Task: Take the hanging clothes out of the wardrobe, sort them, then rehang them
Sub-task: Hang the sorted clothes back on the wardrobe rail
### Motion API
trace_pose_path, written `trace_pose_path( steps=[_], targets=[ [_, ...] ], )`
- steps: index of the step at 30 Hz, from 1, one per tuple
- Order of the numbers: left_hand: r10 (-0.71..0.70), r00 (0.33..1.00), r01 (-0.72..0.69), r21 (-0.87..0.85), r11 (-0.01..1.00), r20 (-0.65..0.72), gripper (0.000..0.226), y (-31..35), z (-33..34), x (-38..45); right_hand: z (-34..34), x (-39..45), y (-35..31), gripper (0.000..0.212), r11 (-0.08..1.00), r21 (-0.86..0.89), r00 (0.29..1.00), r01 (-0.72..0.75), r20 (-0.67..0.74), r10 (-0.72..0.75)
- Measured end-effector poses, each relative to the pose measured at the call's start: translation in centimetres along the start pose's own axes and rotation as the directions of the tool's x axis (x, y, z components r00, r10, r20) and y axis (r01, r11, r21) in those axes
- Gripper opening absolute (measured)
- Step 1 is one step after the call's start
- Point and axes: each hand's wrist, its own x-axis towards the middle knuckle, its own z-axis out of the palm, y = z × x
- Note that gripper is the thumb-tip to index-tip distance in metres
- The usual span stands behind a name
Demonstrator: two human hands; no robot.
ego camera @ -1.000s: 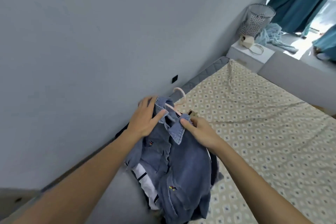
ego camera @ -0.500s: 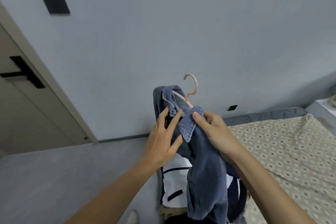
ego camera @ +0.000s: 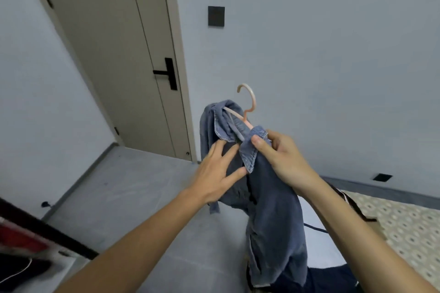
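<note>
Pinching the blue denim shirt (ego camera: 273, 209) collar on its pink plastic hanger (ego camera: 248, 107), our right hand (ego camera: 283, 159) gripped; our left hand (ego camera: 217, 175) lay spread against it.

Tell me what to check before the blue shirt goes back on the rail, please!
1. Hanger inside the shirt: ok. The pink hanger pokes out of the denim shirt at the collar.
2. Hook free: ok. It stands above the collar with nothing caught on it.
3. Firm hold: ok. The right hand pinches the collar.
4. Other hand ready: ok. The left hand lies with spread fingers against the shirt front.
5. Shirt sitting straight: not ok. The collar is bunched, and the cloth hangs crumpled to one side.
6. Room on the rail: cannot tell. The wardrobe rail is not in view.
</note>
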Motion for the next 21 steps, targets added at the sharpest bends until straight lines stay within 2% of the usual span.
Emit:
trace_pose_path(
  steps=[2,6,10,13,15,17,21],
  targets=[
    [-0.034,0.999,0.034,0.012,0.999,-0.029,0.069,0.1,-1.0,-2.8,2.2,-1.7,-0.9,0.049,0.999,-0.043,1.0,0.025,0.013,-0.025],
    [-0.128,0.986,0.137,0.085,0.987,-0.11,0.07,0.8,-3.1,-9.7,7.8,-6.3,-2.7,0.04,0.999,-0.037,0.999,0.04,0.022,-0.039],
    [-0.214,0.965,0.236,0.145,0.961,-0.15,0.073,1.1,-5.6,-17.6,13.3,-10.7,-3.9,0.054,0.998,-0.044,0.994,0.034,0.104,-0.029],
    [-0.275,0.948,0.299,0.158,0.941,-0.159,0.072,0.9,-7.8,-23.3,16.5,-12.7,-4.4,0.051,0.998,-0.043,0.986,0.037,0.163,-0.029],
    [-0.32,0.931,0.351,0.188,0.917,-0.174,0.072,0.7,-9.0,-27.9,18.9,-14.0,-4.4,0.057,0.998,-0.053,0.978,0.042,0.204,-0.03],
    [-0.362,0.913,0.4,0.233,0.886,-0.189,0.073,0.3,-10.0,-32.7,21.4,-15.2,-4.1,0.062,0.994,-0.096,0.97,0.058,0.241,-0.033],
    [-0.435,0.864,0.494,0.258,0.83,-0.255,0.074,-0.4,-11.8,-40.0,26.8,-16.4,-3.5,0.058,0.968,-0.2,0.947,0.152,0.31,-0.084]
  ],
)
